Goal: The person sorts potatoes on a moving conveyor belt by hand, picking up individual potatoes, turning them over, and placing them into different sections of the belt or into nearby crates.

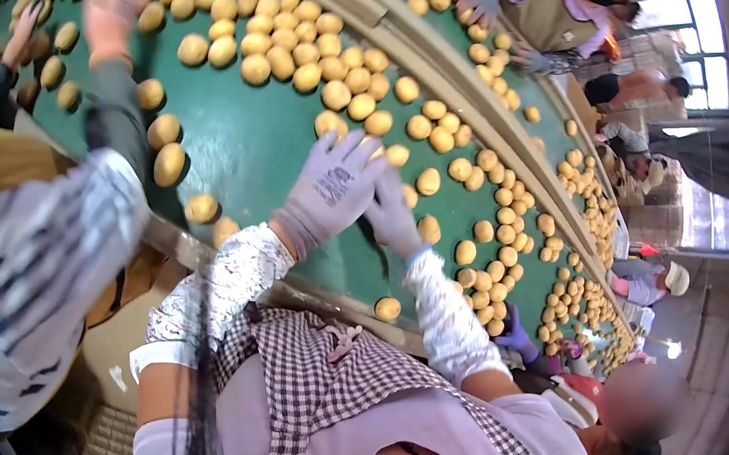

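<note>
Both my hands, in light grey-purple gloves, are over a green conveyor belt (253, 135) that carries many yellow potatoes (280, 62). My left hand (331, 190) lies back up with its fingers stretched out and a little apart. Its fingertips reach a potato (329, 123) and others beside it. My right hand (394, 215) is close against the left one, and the two seem to touch at the fingers. The left hand covers part of the right fingers, so what they hold, if anything, is hidden. Nearby on the right lies another potato (428, 229).
Beside me on the left, a person in a striped sleeve (53, 265) reaches a blurred hand (113, 19) over the belt. A divider rail (408, 27) separates a second lane. Across it, a person in an apron (546, 14) handles potatoes. A purple-gloved hand (516, 334) is at my right.
</note>
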A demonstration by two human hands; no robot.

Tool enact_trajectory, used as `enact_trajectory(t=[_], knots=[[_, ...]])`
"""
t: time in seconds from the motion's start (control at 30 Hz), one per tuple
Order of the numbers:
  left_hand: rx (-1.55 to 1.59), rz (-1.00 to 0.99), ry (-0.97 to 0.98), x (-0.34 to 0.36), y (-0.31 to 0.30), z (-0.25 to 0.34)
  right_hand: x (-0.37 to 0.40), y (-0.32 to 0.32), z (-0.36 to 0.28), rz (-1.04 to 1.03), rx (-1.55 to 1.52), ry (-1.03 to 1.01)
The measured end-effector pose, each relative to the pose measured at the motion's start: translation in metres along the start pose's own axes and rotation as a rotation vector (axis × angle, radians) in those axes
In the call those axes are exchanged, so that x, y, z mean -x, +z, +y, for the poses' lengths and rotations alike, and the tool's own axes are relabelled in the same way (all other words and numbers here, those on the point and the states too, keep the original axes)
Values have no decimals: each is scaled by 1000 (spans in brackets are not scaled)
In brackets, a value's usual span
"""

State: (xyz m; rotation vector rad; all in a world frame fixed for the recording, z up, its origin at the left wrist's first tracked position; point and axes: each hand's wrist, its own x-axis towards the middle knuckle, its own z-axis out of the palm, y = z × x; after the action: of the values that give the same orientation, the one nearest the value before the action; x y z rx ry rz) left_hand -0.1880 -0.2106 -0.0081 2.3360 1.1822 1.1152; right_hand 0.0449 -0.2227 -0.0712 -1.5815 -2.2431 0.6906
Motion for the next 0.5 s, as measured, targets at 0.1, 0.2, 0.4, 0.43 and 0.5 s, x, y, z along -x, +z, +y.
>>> enact_trajectory(t=[0.1,0.2,0.4,0.43,0.5], knots=[[-117,-318,132,40,12,6,63,-15,-39,-59,-531,229],[-48,-391,269,112,4,10,99,-34,-72,514,-493,495],[-93,-162,-9,166,-59,-50,189,5,-51,574,-139,523],[-175,-136,-67,163,-78,-55,185,32,-72,500,151,303],[-219,-59,-80,174,-69,-87,160,54,-118,378,428,197]])
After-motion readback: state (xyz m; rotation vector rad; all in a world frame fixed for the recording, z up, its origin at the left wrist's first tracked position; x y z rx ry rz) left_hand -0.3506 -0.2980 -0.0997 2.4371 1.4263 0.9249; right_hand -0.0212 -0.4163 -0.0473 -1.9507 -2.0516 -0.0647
